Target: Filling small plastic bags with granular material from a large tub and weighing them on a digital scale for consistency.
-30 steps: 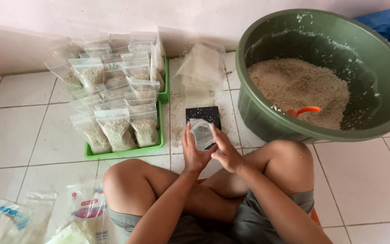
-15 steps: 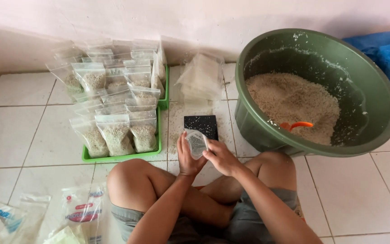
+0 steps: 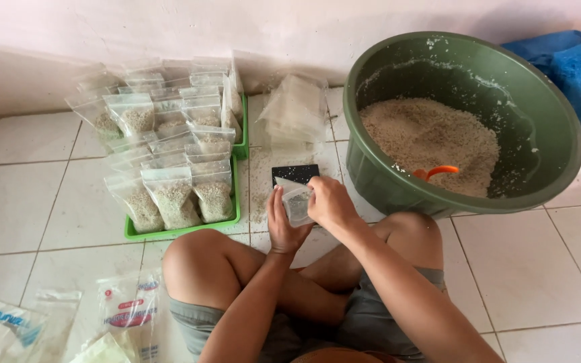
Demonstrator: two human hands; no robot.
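Left hand: the left hand (image 3: 284, 225) is rising from between the crossed knees, palm turned right, its fingers (image 3: 278, 205) curling up behind a small clear bag (image 3: 297, 202) and clamping on its left edge.
Right hand: the right hand (image 3: 329, 202) is reaching in from the right with the wrist bent, its fingers closing on the bag's right side and top edge.
Small clear bag: it is being held upright between both hands, just above the floor (image 3: 28, 208) in front of the knees, and is showing pale grain in its lower part.
Black slab: a flat dark square (image 3: 295, 174) is lying on the tiles just beyond the hands, partly covered by the bag.
Green tray: a shallow green tray (image 3: 181, 230) is sitting to the left of the hands, holding rows of filled clear packets (image 3: 169, 195) standing upright, each with pale grain at the bottom.
Empty bags: a loose stack of clear empty bags (image 3: 297, 111) is lying far from the hands, near the wall.
Basin: a large dark green basin (image 3: 398, 181) is standing at right, holding pale grain (image 3: 425, 138) with an orange scoop handle (image 3: 436, 171) sticking out.
Printed wrappers: clear wrappers with red and blue print (image 3: 129, 312) are lying at the near left.
Blue cloth: blue fabric (image 3: 573, 64) is bunching at far right.
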